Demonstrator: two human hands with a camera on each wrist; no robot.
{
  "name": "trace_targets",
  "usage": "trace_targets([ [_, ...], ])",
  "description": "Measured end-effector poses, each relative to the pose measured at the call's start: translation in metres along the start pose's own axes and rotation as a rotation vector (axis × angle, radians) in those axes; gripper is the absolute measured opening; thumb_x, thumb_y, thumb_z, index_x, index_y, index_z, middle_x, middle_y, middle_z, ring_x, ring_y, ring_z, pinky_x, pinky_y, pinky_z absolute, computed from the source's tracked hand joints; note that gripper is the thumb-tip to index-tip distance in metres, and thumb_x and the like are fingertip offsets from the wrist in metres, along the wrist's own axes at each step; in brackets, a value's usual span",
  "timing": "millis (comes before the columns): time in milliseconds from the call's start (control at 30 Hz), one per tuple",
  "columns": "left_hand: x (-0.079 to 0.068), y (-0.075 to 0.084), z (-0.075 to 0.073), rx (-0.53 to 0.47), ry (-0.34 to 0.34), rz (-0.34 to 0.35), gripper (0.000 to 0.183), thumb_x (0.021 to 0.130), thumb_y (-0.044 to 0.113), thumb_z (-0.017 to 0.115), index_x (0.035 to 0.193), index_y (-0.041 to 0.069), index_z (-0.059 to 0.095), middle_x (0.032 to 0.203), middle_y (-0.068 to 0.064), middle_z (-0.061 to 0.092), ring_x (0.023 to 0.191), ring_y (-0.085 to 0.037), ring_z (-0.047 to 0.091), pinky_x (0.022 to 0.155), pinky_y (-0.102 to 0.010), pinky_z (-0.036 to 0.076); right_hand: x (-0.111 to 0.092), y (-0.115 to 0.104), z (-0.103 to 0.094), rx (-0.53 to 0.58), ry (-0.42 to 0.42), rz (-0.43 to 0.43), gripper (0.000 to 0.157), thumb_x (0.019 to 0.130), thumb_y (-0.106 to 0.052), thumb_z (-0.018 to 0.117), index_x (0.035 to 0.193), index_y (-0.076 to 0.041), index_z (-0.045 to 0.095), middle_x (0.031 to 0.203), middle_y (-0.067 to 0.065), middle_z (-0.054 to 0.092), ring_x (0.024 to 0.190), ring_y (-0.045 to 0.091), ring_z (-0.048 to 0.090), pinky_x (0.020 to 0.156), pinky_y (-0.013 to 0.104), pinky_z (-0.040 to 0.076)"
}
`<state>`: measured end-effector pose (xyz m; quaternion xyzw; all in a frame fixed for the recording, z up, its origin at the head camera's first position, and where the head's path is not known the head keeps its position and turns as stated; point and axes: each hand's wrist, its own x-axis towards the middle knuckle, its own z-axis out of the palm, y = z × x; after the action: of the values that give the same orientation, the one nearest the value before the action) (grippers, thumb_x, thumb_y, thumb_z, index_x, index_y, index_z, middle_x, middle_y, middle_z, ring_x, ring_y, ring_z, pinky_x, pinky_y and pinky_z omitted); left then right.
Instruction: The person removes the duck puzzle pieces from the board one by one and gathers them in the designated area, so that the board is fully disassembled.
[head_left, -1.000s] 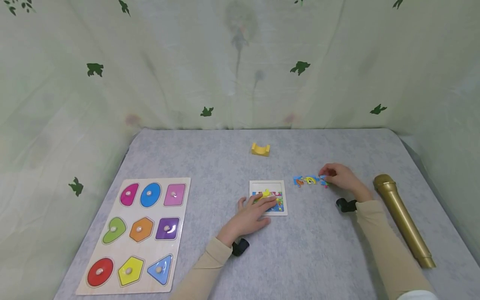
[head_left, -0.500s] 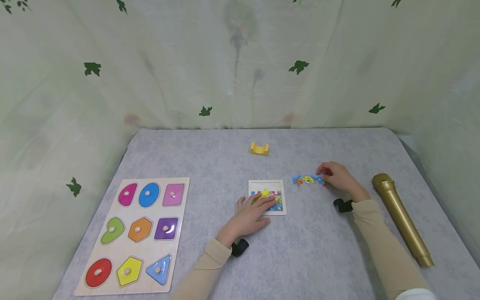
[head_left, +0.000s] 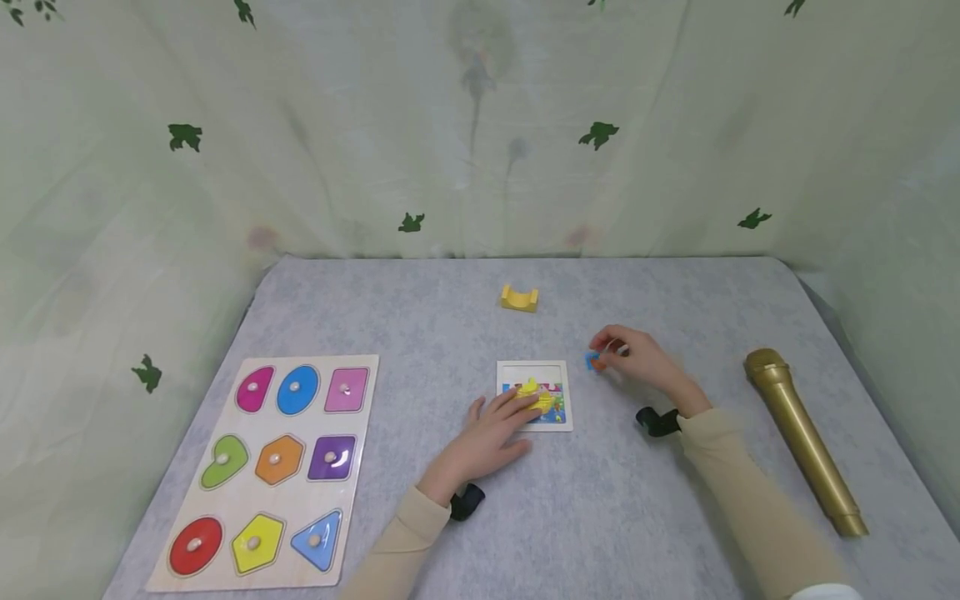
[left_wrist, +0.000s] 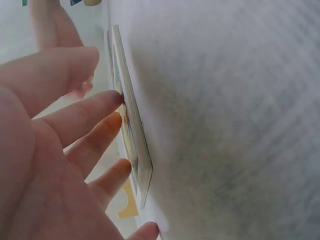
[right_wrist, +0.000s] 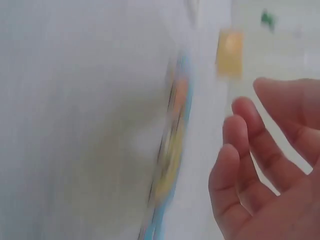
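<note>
My left hand (head_left: pixel 483 442) rests its spread, fairly straight fingertips on a small white-framed jigsaw puzzle (head_left: pixel 558 425). In the left wrist view the fingertips (left_wrist: pixel 115 100) touch the puzzle's face. Brightly coloured pieces fill the frame's lower part, while its upper part shows bare white. To the right of the frame lies a row of blue, orange and yellow jigsaw pieces (right_wrist: pixel 172 155). My right hand (head_left: pixel 637 362) is over that row and hides most of it in the head view. Its fingers are loosely bent, and the right wrist view, blurred, shows nothing between them.
A wooden shape board (head_left: pixel 296 500) with knobbed, coloured shapes lies at the left. Beyond the puzzle sits a yellow block with a curved notch (head_left: pixel 519 298). A gold microphone (head_left: pixel 806 442) lies right of my right forearm. Pale curtains stand behind the grey-covered table (head_left: pixel 600 517).
My right hand has moved left along the row of pieces, from its right end towards its left end. The left hand has shifted slightly left and towards me, still on the puzzle.
</note>
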<state>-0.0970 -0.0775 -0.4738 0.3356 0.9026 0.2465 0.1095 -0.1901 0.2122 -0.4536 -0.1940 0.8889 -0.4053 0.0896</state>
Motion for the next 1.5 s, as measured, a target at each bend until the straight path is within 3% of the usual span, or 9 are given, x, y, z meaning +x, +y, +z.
trace_targets([
  [67,-0.001,0.000,0.000,0.017,0.001,0.001,0.047,0.098,0.026,0.056,0.143,0.015,0.047,0.151,0.001,0.035,0.143,-0.025,0.016,0.105,-0.063,0.012,0.005,-0.010,0.013,0.003,-0.067,-0.043,0.014,0.089,0.001,0.062,0.104,-0.001,0.064,0.100,0.010,0.063,0.088,0.023,0.056,0.079,0.039,0.046],
  [167,0.000,0.001,0.001,0.049,-0.004,-0.003,0.048,0.098,0.028,0.056,0.144,0.018,0.046,0.151,-0.001,0.034,0.142,-0.026,0.018,0.105,-0.063,0.013,0.009,-0.022,0.029,0.008,-0.178,-0.051,0.016,0.088,0.000,0.064,0.104,-0.003,0.064,0.098,0.005,0.062,0.086,0.020,0.054,0.078,0.037,0.046],
  [267,0.001,0.002,0.002,0.076,-0.010,-0.012,0.047,0.098,0.029,0.055,0.144,0.022,0.046,0.151,-0.002,0.033,0.141,-0.029,0.019,0.104,-0.062,0.014,0.012,-0.030,0.041,-0.018,-0.236,-0.043,0.015,0.086,-0.001,0.065,0.101,-0.005,0.064,0.095,0.002,0.060,0.083,0.019,0.052,0.075,0.034,0.045],
  [467,0.002,0.006,0.003,0.085,-0.015,-0.045,0.047,0.097,0.029,0.057,0.143,0.026,0.047,0.151,-0.002,0.031,0.141,-0.030,0.017,0.103,-0.063,0.014,0.012,-0.036,0.052,-0.094,-0.215,-0.044,0.017,0.082,0.002,0.067,0.095,-0.008,0.064,0.088,-0.001,0.059,0.080,0.017,0.051,0.074,0.032,0.044],
  [700,0.004,0.009,0.003,0.085,-0.017,-0.067,0.046,0.098,0.028,0.056,0.143,0.027,0.048,0.150,-0.001,0.032,0.141,-0.030,0.018,0.103,-0.064,0.014,0.010,-0.036,0.055,-0.107,-0.197,-0.041,0.019,0.079,0.005,0.067,0.094,-0.007,0.064,0.084,0.000,0.058,0.077,0.017,0.051,0.071,0.032,0.044],
  [967,0.005,0.012,-0.002,0.077,-0.041,-0.090,0.044,0.098,0.027,0.055,0.141,0.027,0.049,0.149,-0.002,0.034,0.140,-0.030,0.020,0.103,-0.064,0.015,0.005,-0.034,0.059,-0.164,-0.160,-0.101,0.028,0.079,0.010,0.062,0.097,-0.011,0.064,0.088,0.001,0.053,0.079,0.017,0.049,0.071,0.033,0.043],
  [1200,0.004,0.012,-0.002,0.095,-0.038,-0.089,0.043,0.098,0.027,0.055,0.141,0.028,0.050,0.149,-0.002,0.034,0.140,-0.031,0.020,0.103,-0.064,0.016,0.007,-0.030,0.059,-0.054,-0.187,-0.112,0.025,0.084,0.007,0.064,0.099,-0.013,0.065,0.093,-0.004,0.059,0.084,0.016,0.053,0.077,0.035,0.045],
  [1400,0.003,0.014,-0.003,0.082,-0.041,-0.101,0.042,0.098,0.027,0.056,0.140,0.028,0.052,0.148,-0.004,0.034,0.140,-0.030,0.020,0.103,-0.064,0.016,0.007,-0.030,0.058,-0.057,-0.187,-0.164,0.024,0.085,0.008,0.063,0.098,-0.011,0.065,0.095,-0.003,0.061,0.087,0.017,0.054,0.081,0.037,0.046],
  [1500,0.004,0.015,-0.003,0.096,-0.043,-0.111,0.043,0.098,0.027,0.056,0.140,0.029,0.051,0.148,-0.003,0.034,0.140,-0.029,0.020,0.103,-0.064,0.016,0.007,-0.028,0.058,0.007,-0.191,-0.136,0.024,0.085,0.009,0.061,0.099,-0.011,0.064,0.096,-0.002,0.061,0.088,0.018,0.055,0.081,0.037,0.046],
])
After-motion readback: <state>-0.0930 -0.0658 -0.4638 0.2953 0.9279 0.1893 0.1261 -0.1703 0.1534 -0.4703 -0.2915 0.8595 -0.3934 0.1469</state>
